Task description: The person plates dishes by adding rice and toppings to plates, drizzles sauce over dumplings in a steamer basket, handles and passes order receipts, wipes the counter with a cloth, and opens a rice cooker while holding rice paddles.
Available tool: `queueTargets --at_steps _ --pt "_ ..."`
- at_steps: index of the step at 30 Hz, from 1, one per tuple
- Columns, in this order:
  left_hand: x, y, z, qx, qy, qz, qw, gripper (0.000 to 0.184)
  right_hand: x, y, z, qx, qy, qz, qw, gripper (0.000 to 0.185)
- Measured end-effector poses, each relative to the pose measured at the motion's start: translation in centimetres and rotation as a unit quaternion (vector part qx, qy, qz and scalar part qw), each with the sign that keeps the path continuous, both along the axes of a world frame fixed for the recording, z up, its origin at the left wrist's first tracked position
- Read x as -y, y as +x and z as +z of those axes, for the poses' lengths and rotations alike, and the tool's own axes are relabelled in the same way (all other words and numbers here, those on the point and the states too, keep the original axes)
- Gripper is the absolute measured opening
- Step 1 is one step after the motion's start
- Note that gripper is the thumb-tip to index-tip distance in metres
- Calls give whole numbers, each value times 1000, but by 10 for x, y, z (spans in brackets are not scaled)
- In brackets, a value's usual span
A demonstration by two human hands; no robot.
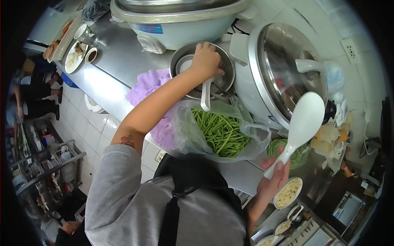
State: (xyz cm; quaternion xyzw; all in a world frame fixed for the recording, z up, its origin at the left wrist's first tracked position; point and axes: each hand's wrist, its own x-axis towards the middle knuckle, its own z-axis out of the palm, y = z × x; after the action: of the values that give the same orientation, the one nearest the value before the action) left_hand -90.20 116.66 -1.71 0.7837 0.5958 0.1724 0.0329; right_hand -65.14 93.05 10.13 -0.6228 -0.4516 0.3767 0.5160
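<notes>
My right hand (276,175) is closed around the handle of a large white rice paddle (305,117), whose broad blade points up and away from me. My left hand (206,61) reaches into a round metal bowl (230,76), fingers curled downward; whatever they grip is hidden. Beneath that hand, a white handle (206,96) sticks out over the bowl's near rim. Inside the bowl a smaller round dish (184,64) partly shows. Just in front of my body lies a clear plastic bag of green beans (223,135), with a purple cloth (152,88) to its left.
A large rice cooker (262,74) with a shiny lid stands right of the bowl, another cooker (184,30) behind it. Food dishes include a white plate (74,63) at far left and a bowl of yellowish food (288,192) at lower right. People stand at far left.
</notes>
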Motion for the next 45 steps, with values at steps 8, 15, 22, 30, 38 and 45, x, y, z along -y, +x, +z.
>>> queueTargets --at_steps 8,15,22,30,38,45 --pt "5 13 -10 -52 -15 -18 998 21 27 25 -12 -54 30 -100 993 45" --pt "3 14 -15 -38 2 -44 998 15 27 31 -16 -48 39 -100 993 45" --pt "1 15 -14 -56 -19 -44 997 11 20 28 -17 -17 58 -70 996 44" --pt "25 -21 46 109 60 -55 991 14 18 26 -10 11 60 -67 996 44" --pt "255 -298 30 610 -478 129 619 19 12 28 -11 12 79 -74 994 42" --pt "372 -292 -66 -251 -419 339 804 52 2 24 1 32 116 -74 990 40"
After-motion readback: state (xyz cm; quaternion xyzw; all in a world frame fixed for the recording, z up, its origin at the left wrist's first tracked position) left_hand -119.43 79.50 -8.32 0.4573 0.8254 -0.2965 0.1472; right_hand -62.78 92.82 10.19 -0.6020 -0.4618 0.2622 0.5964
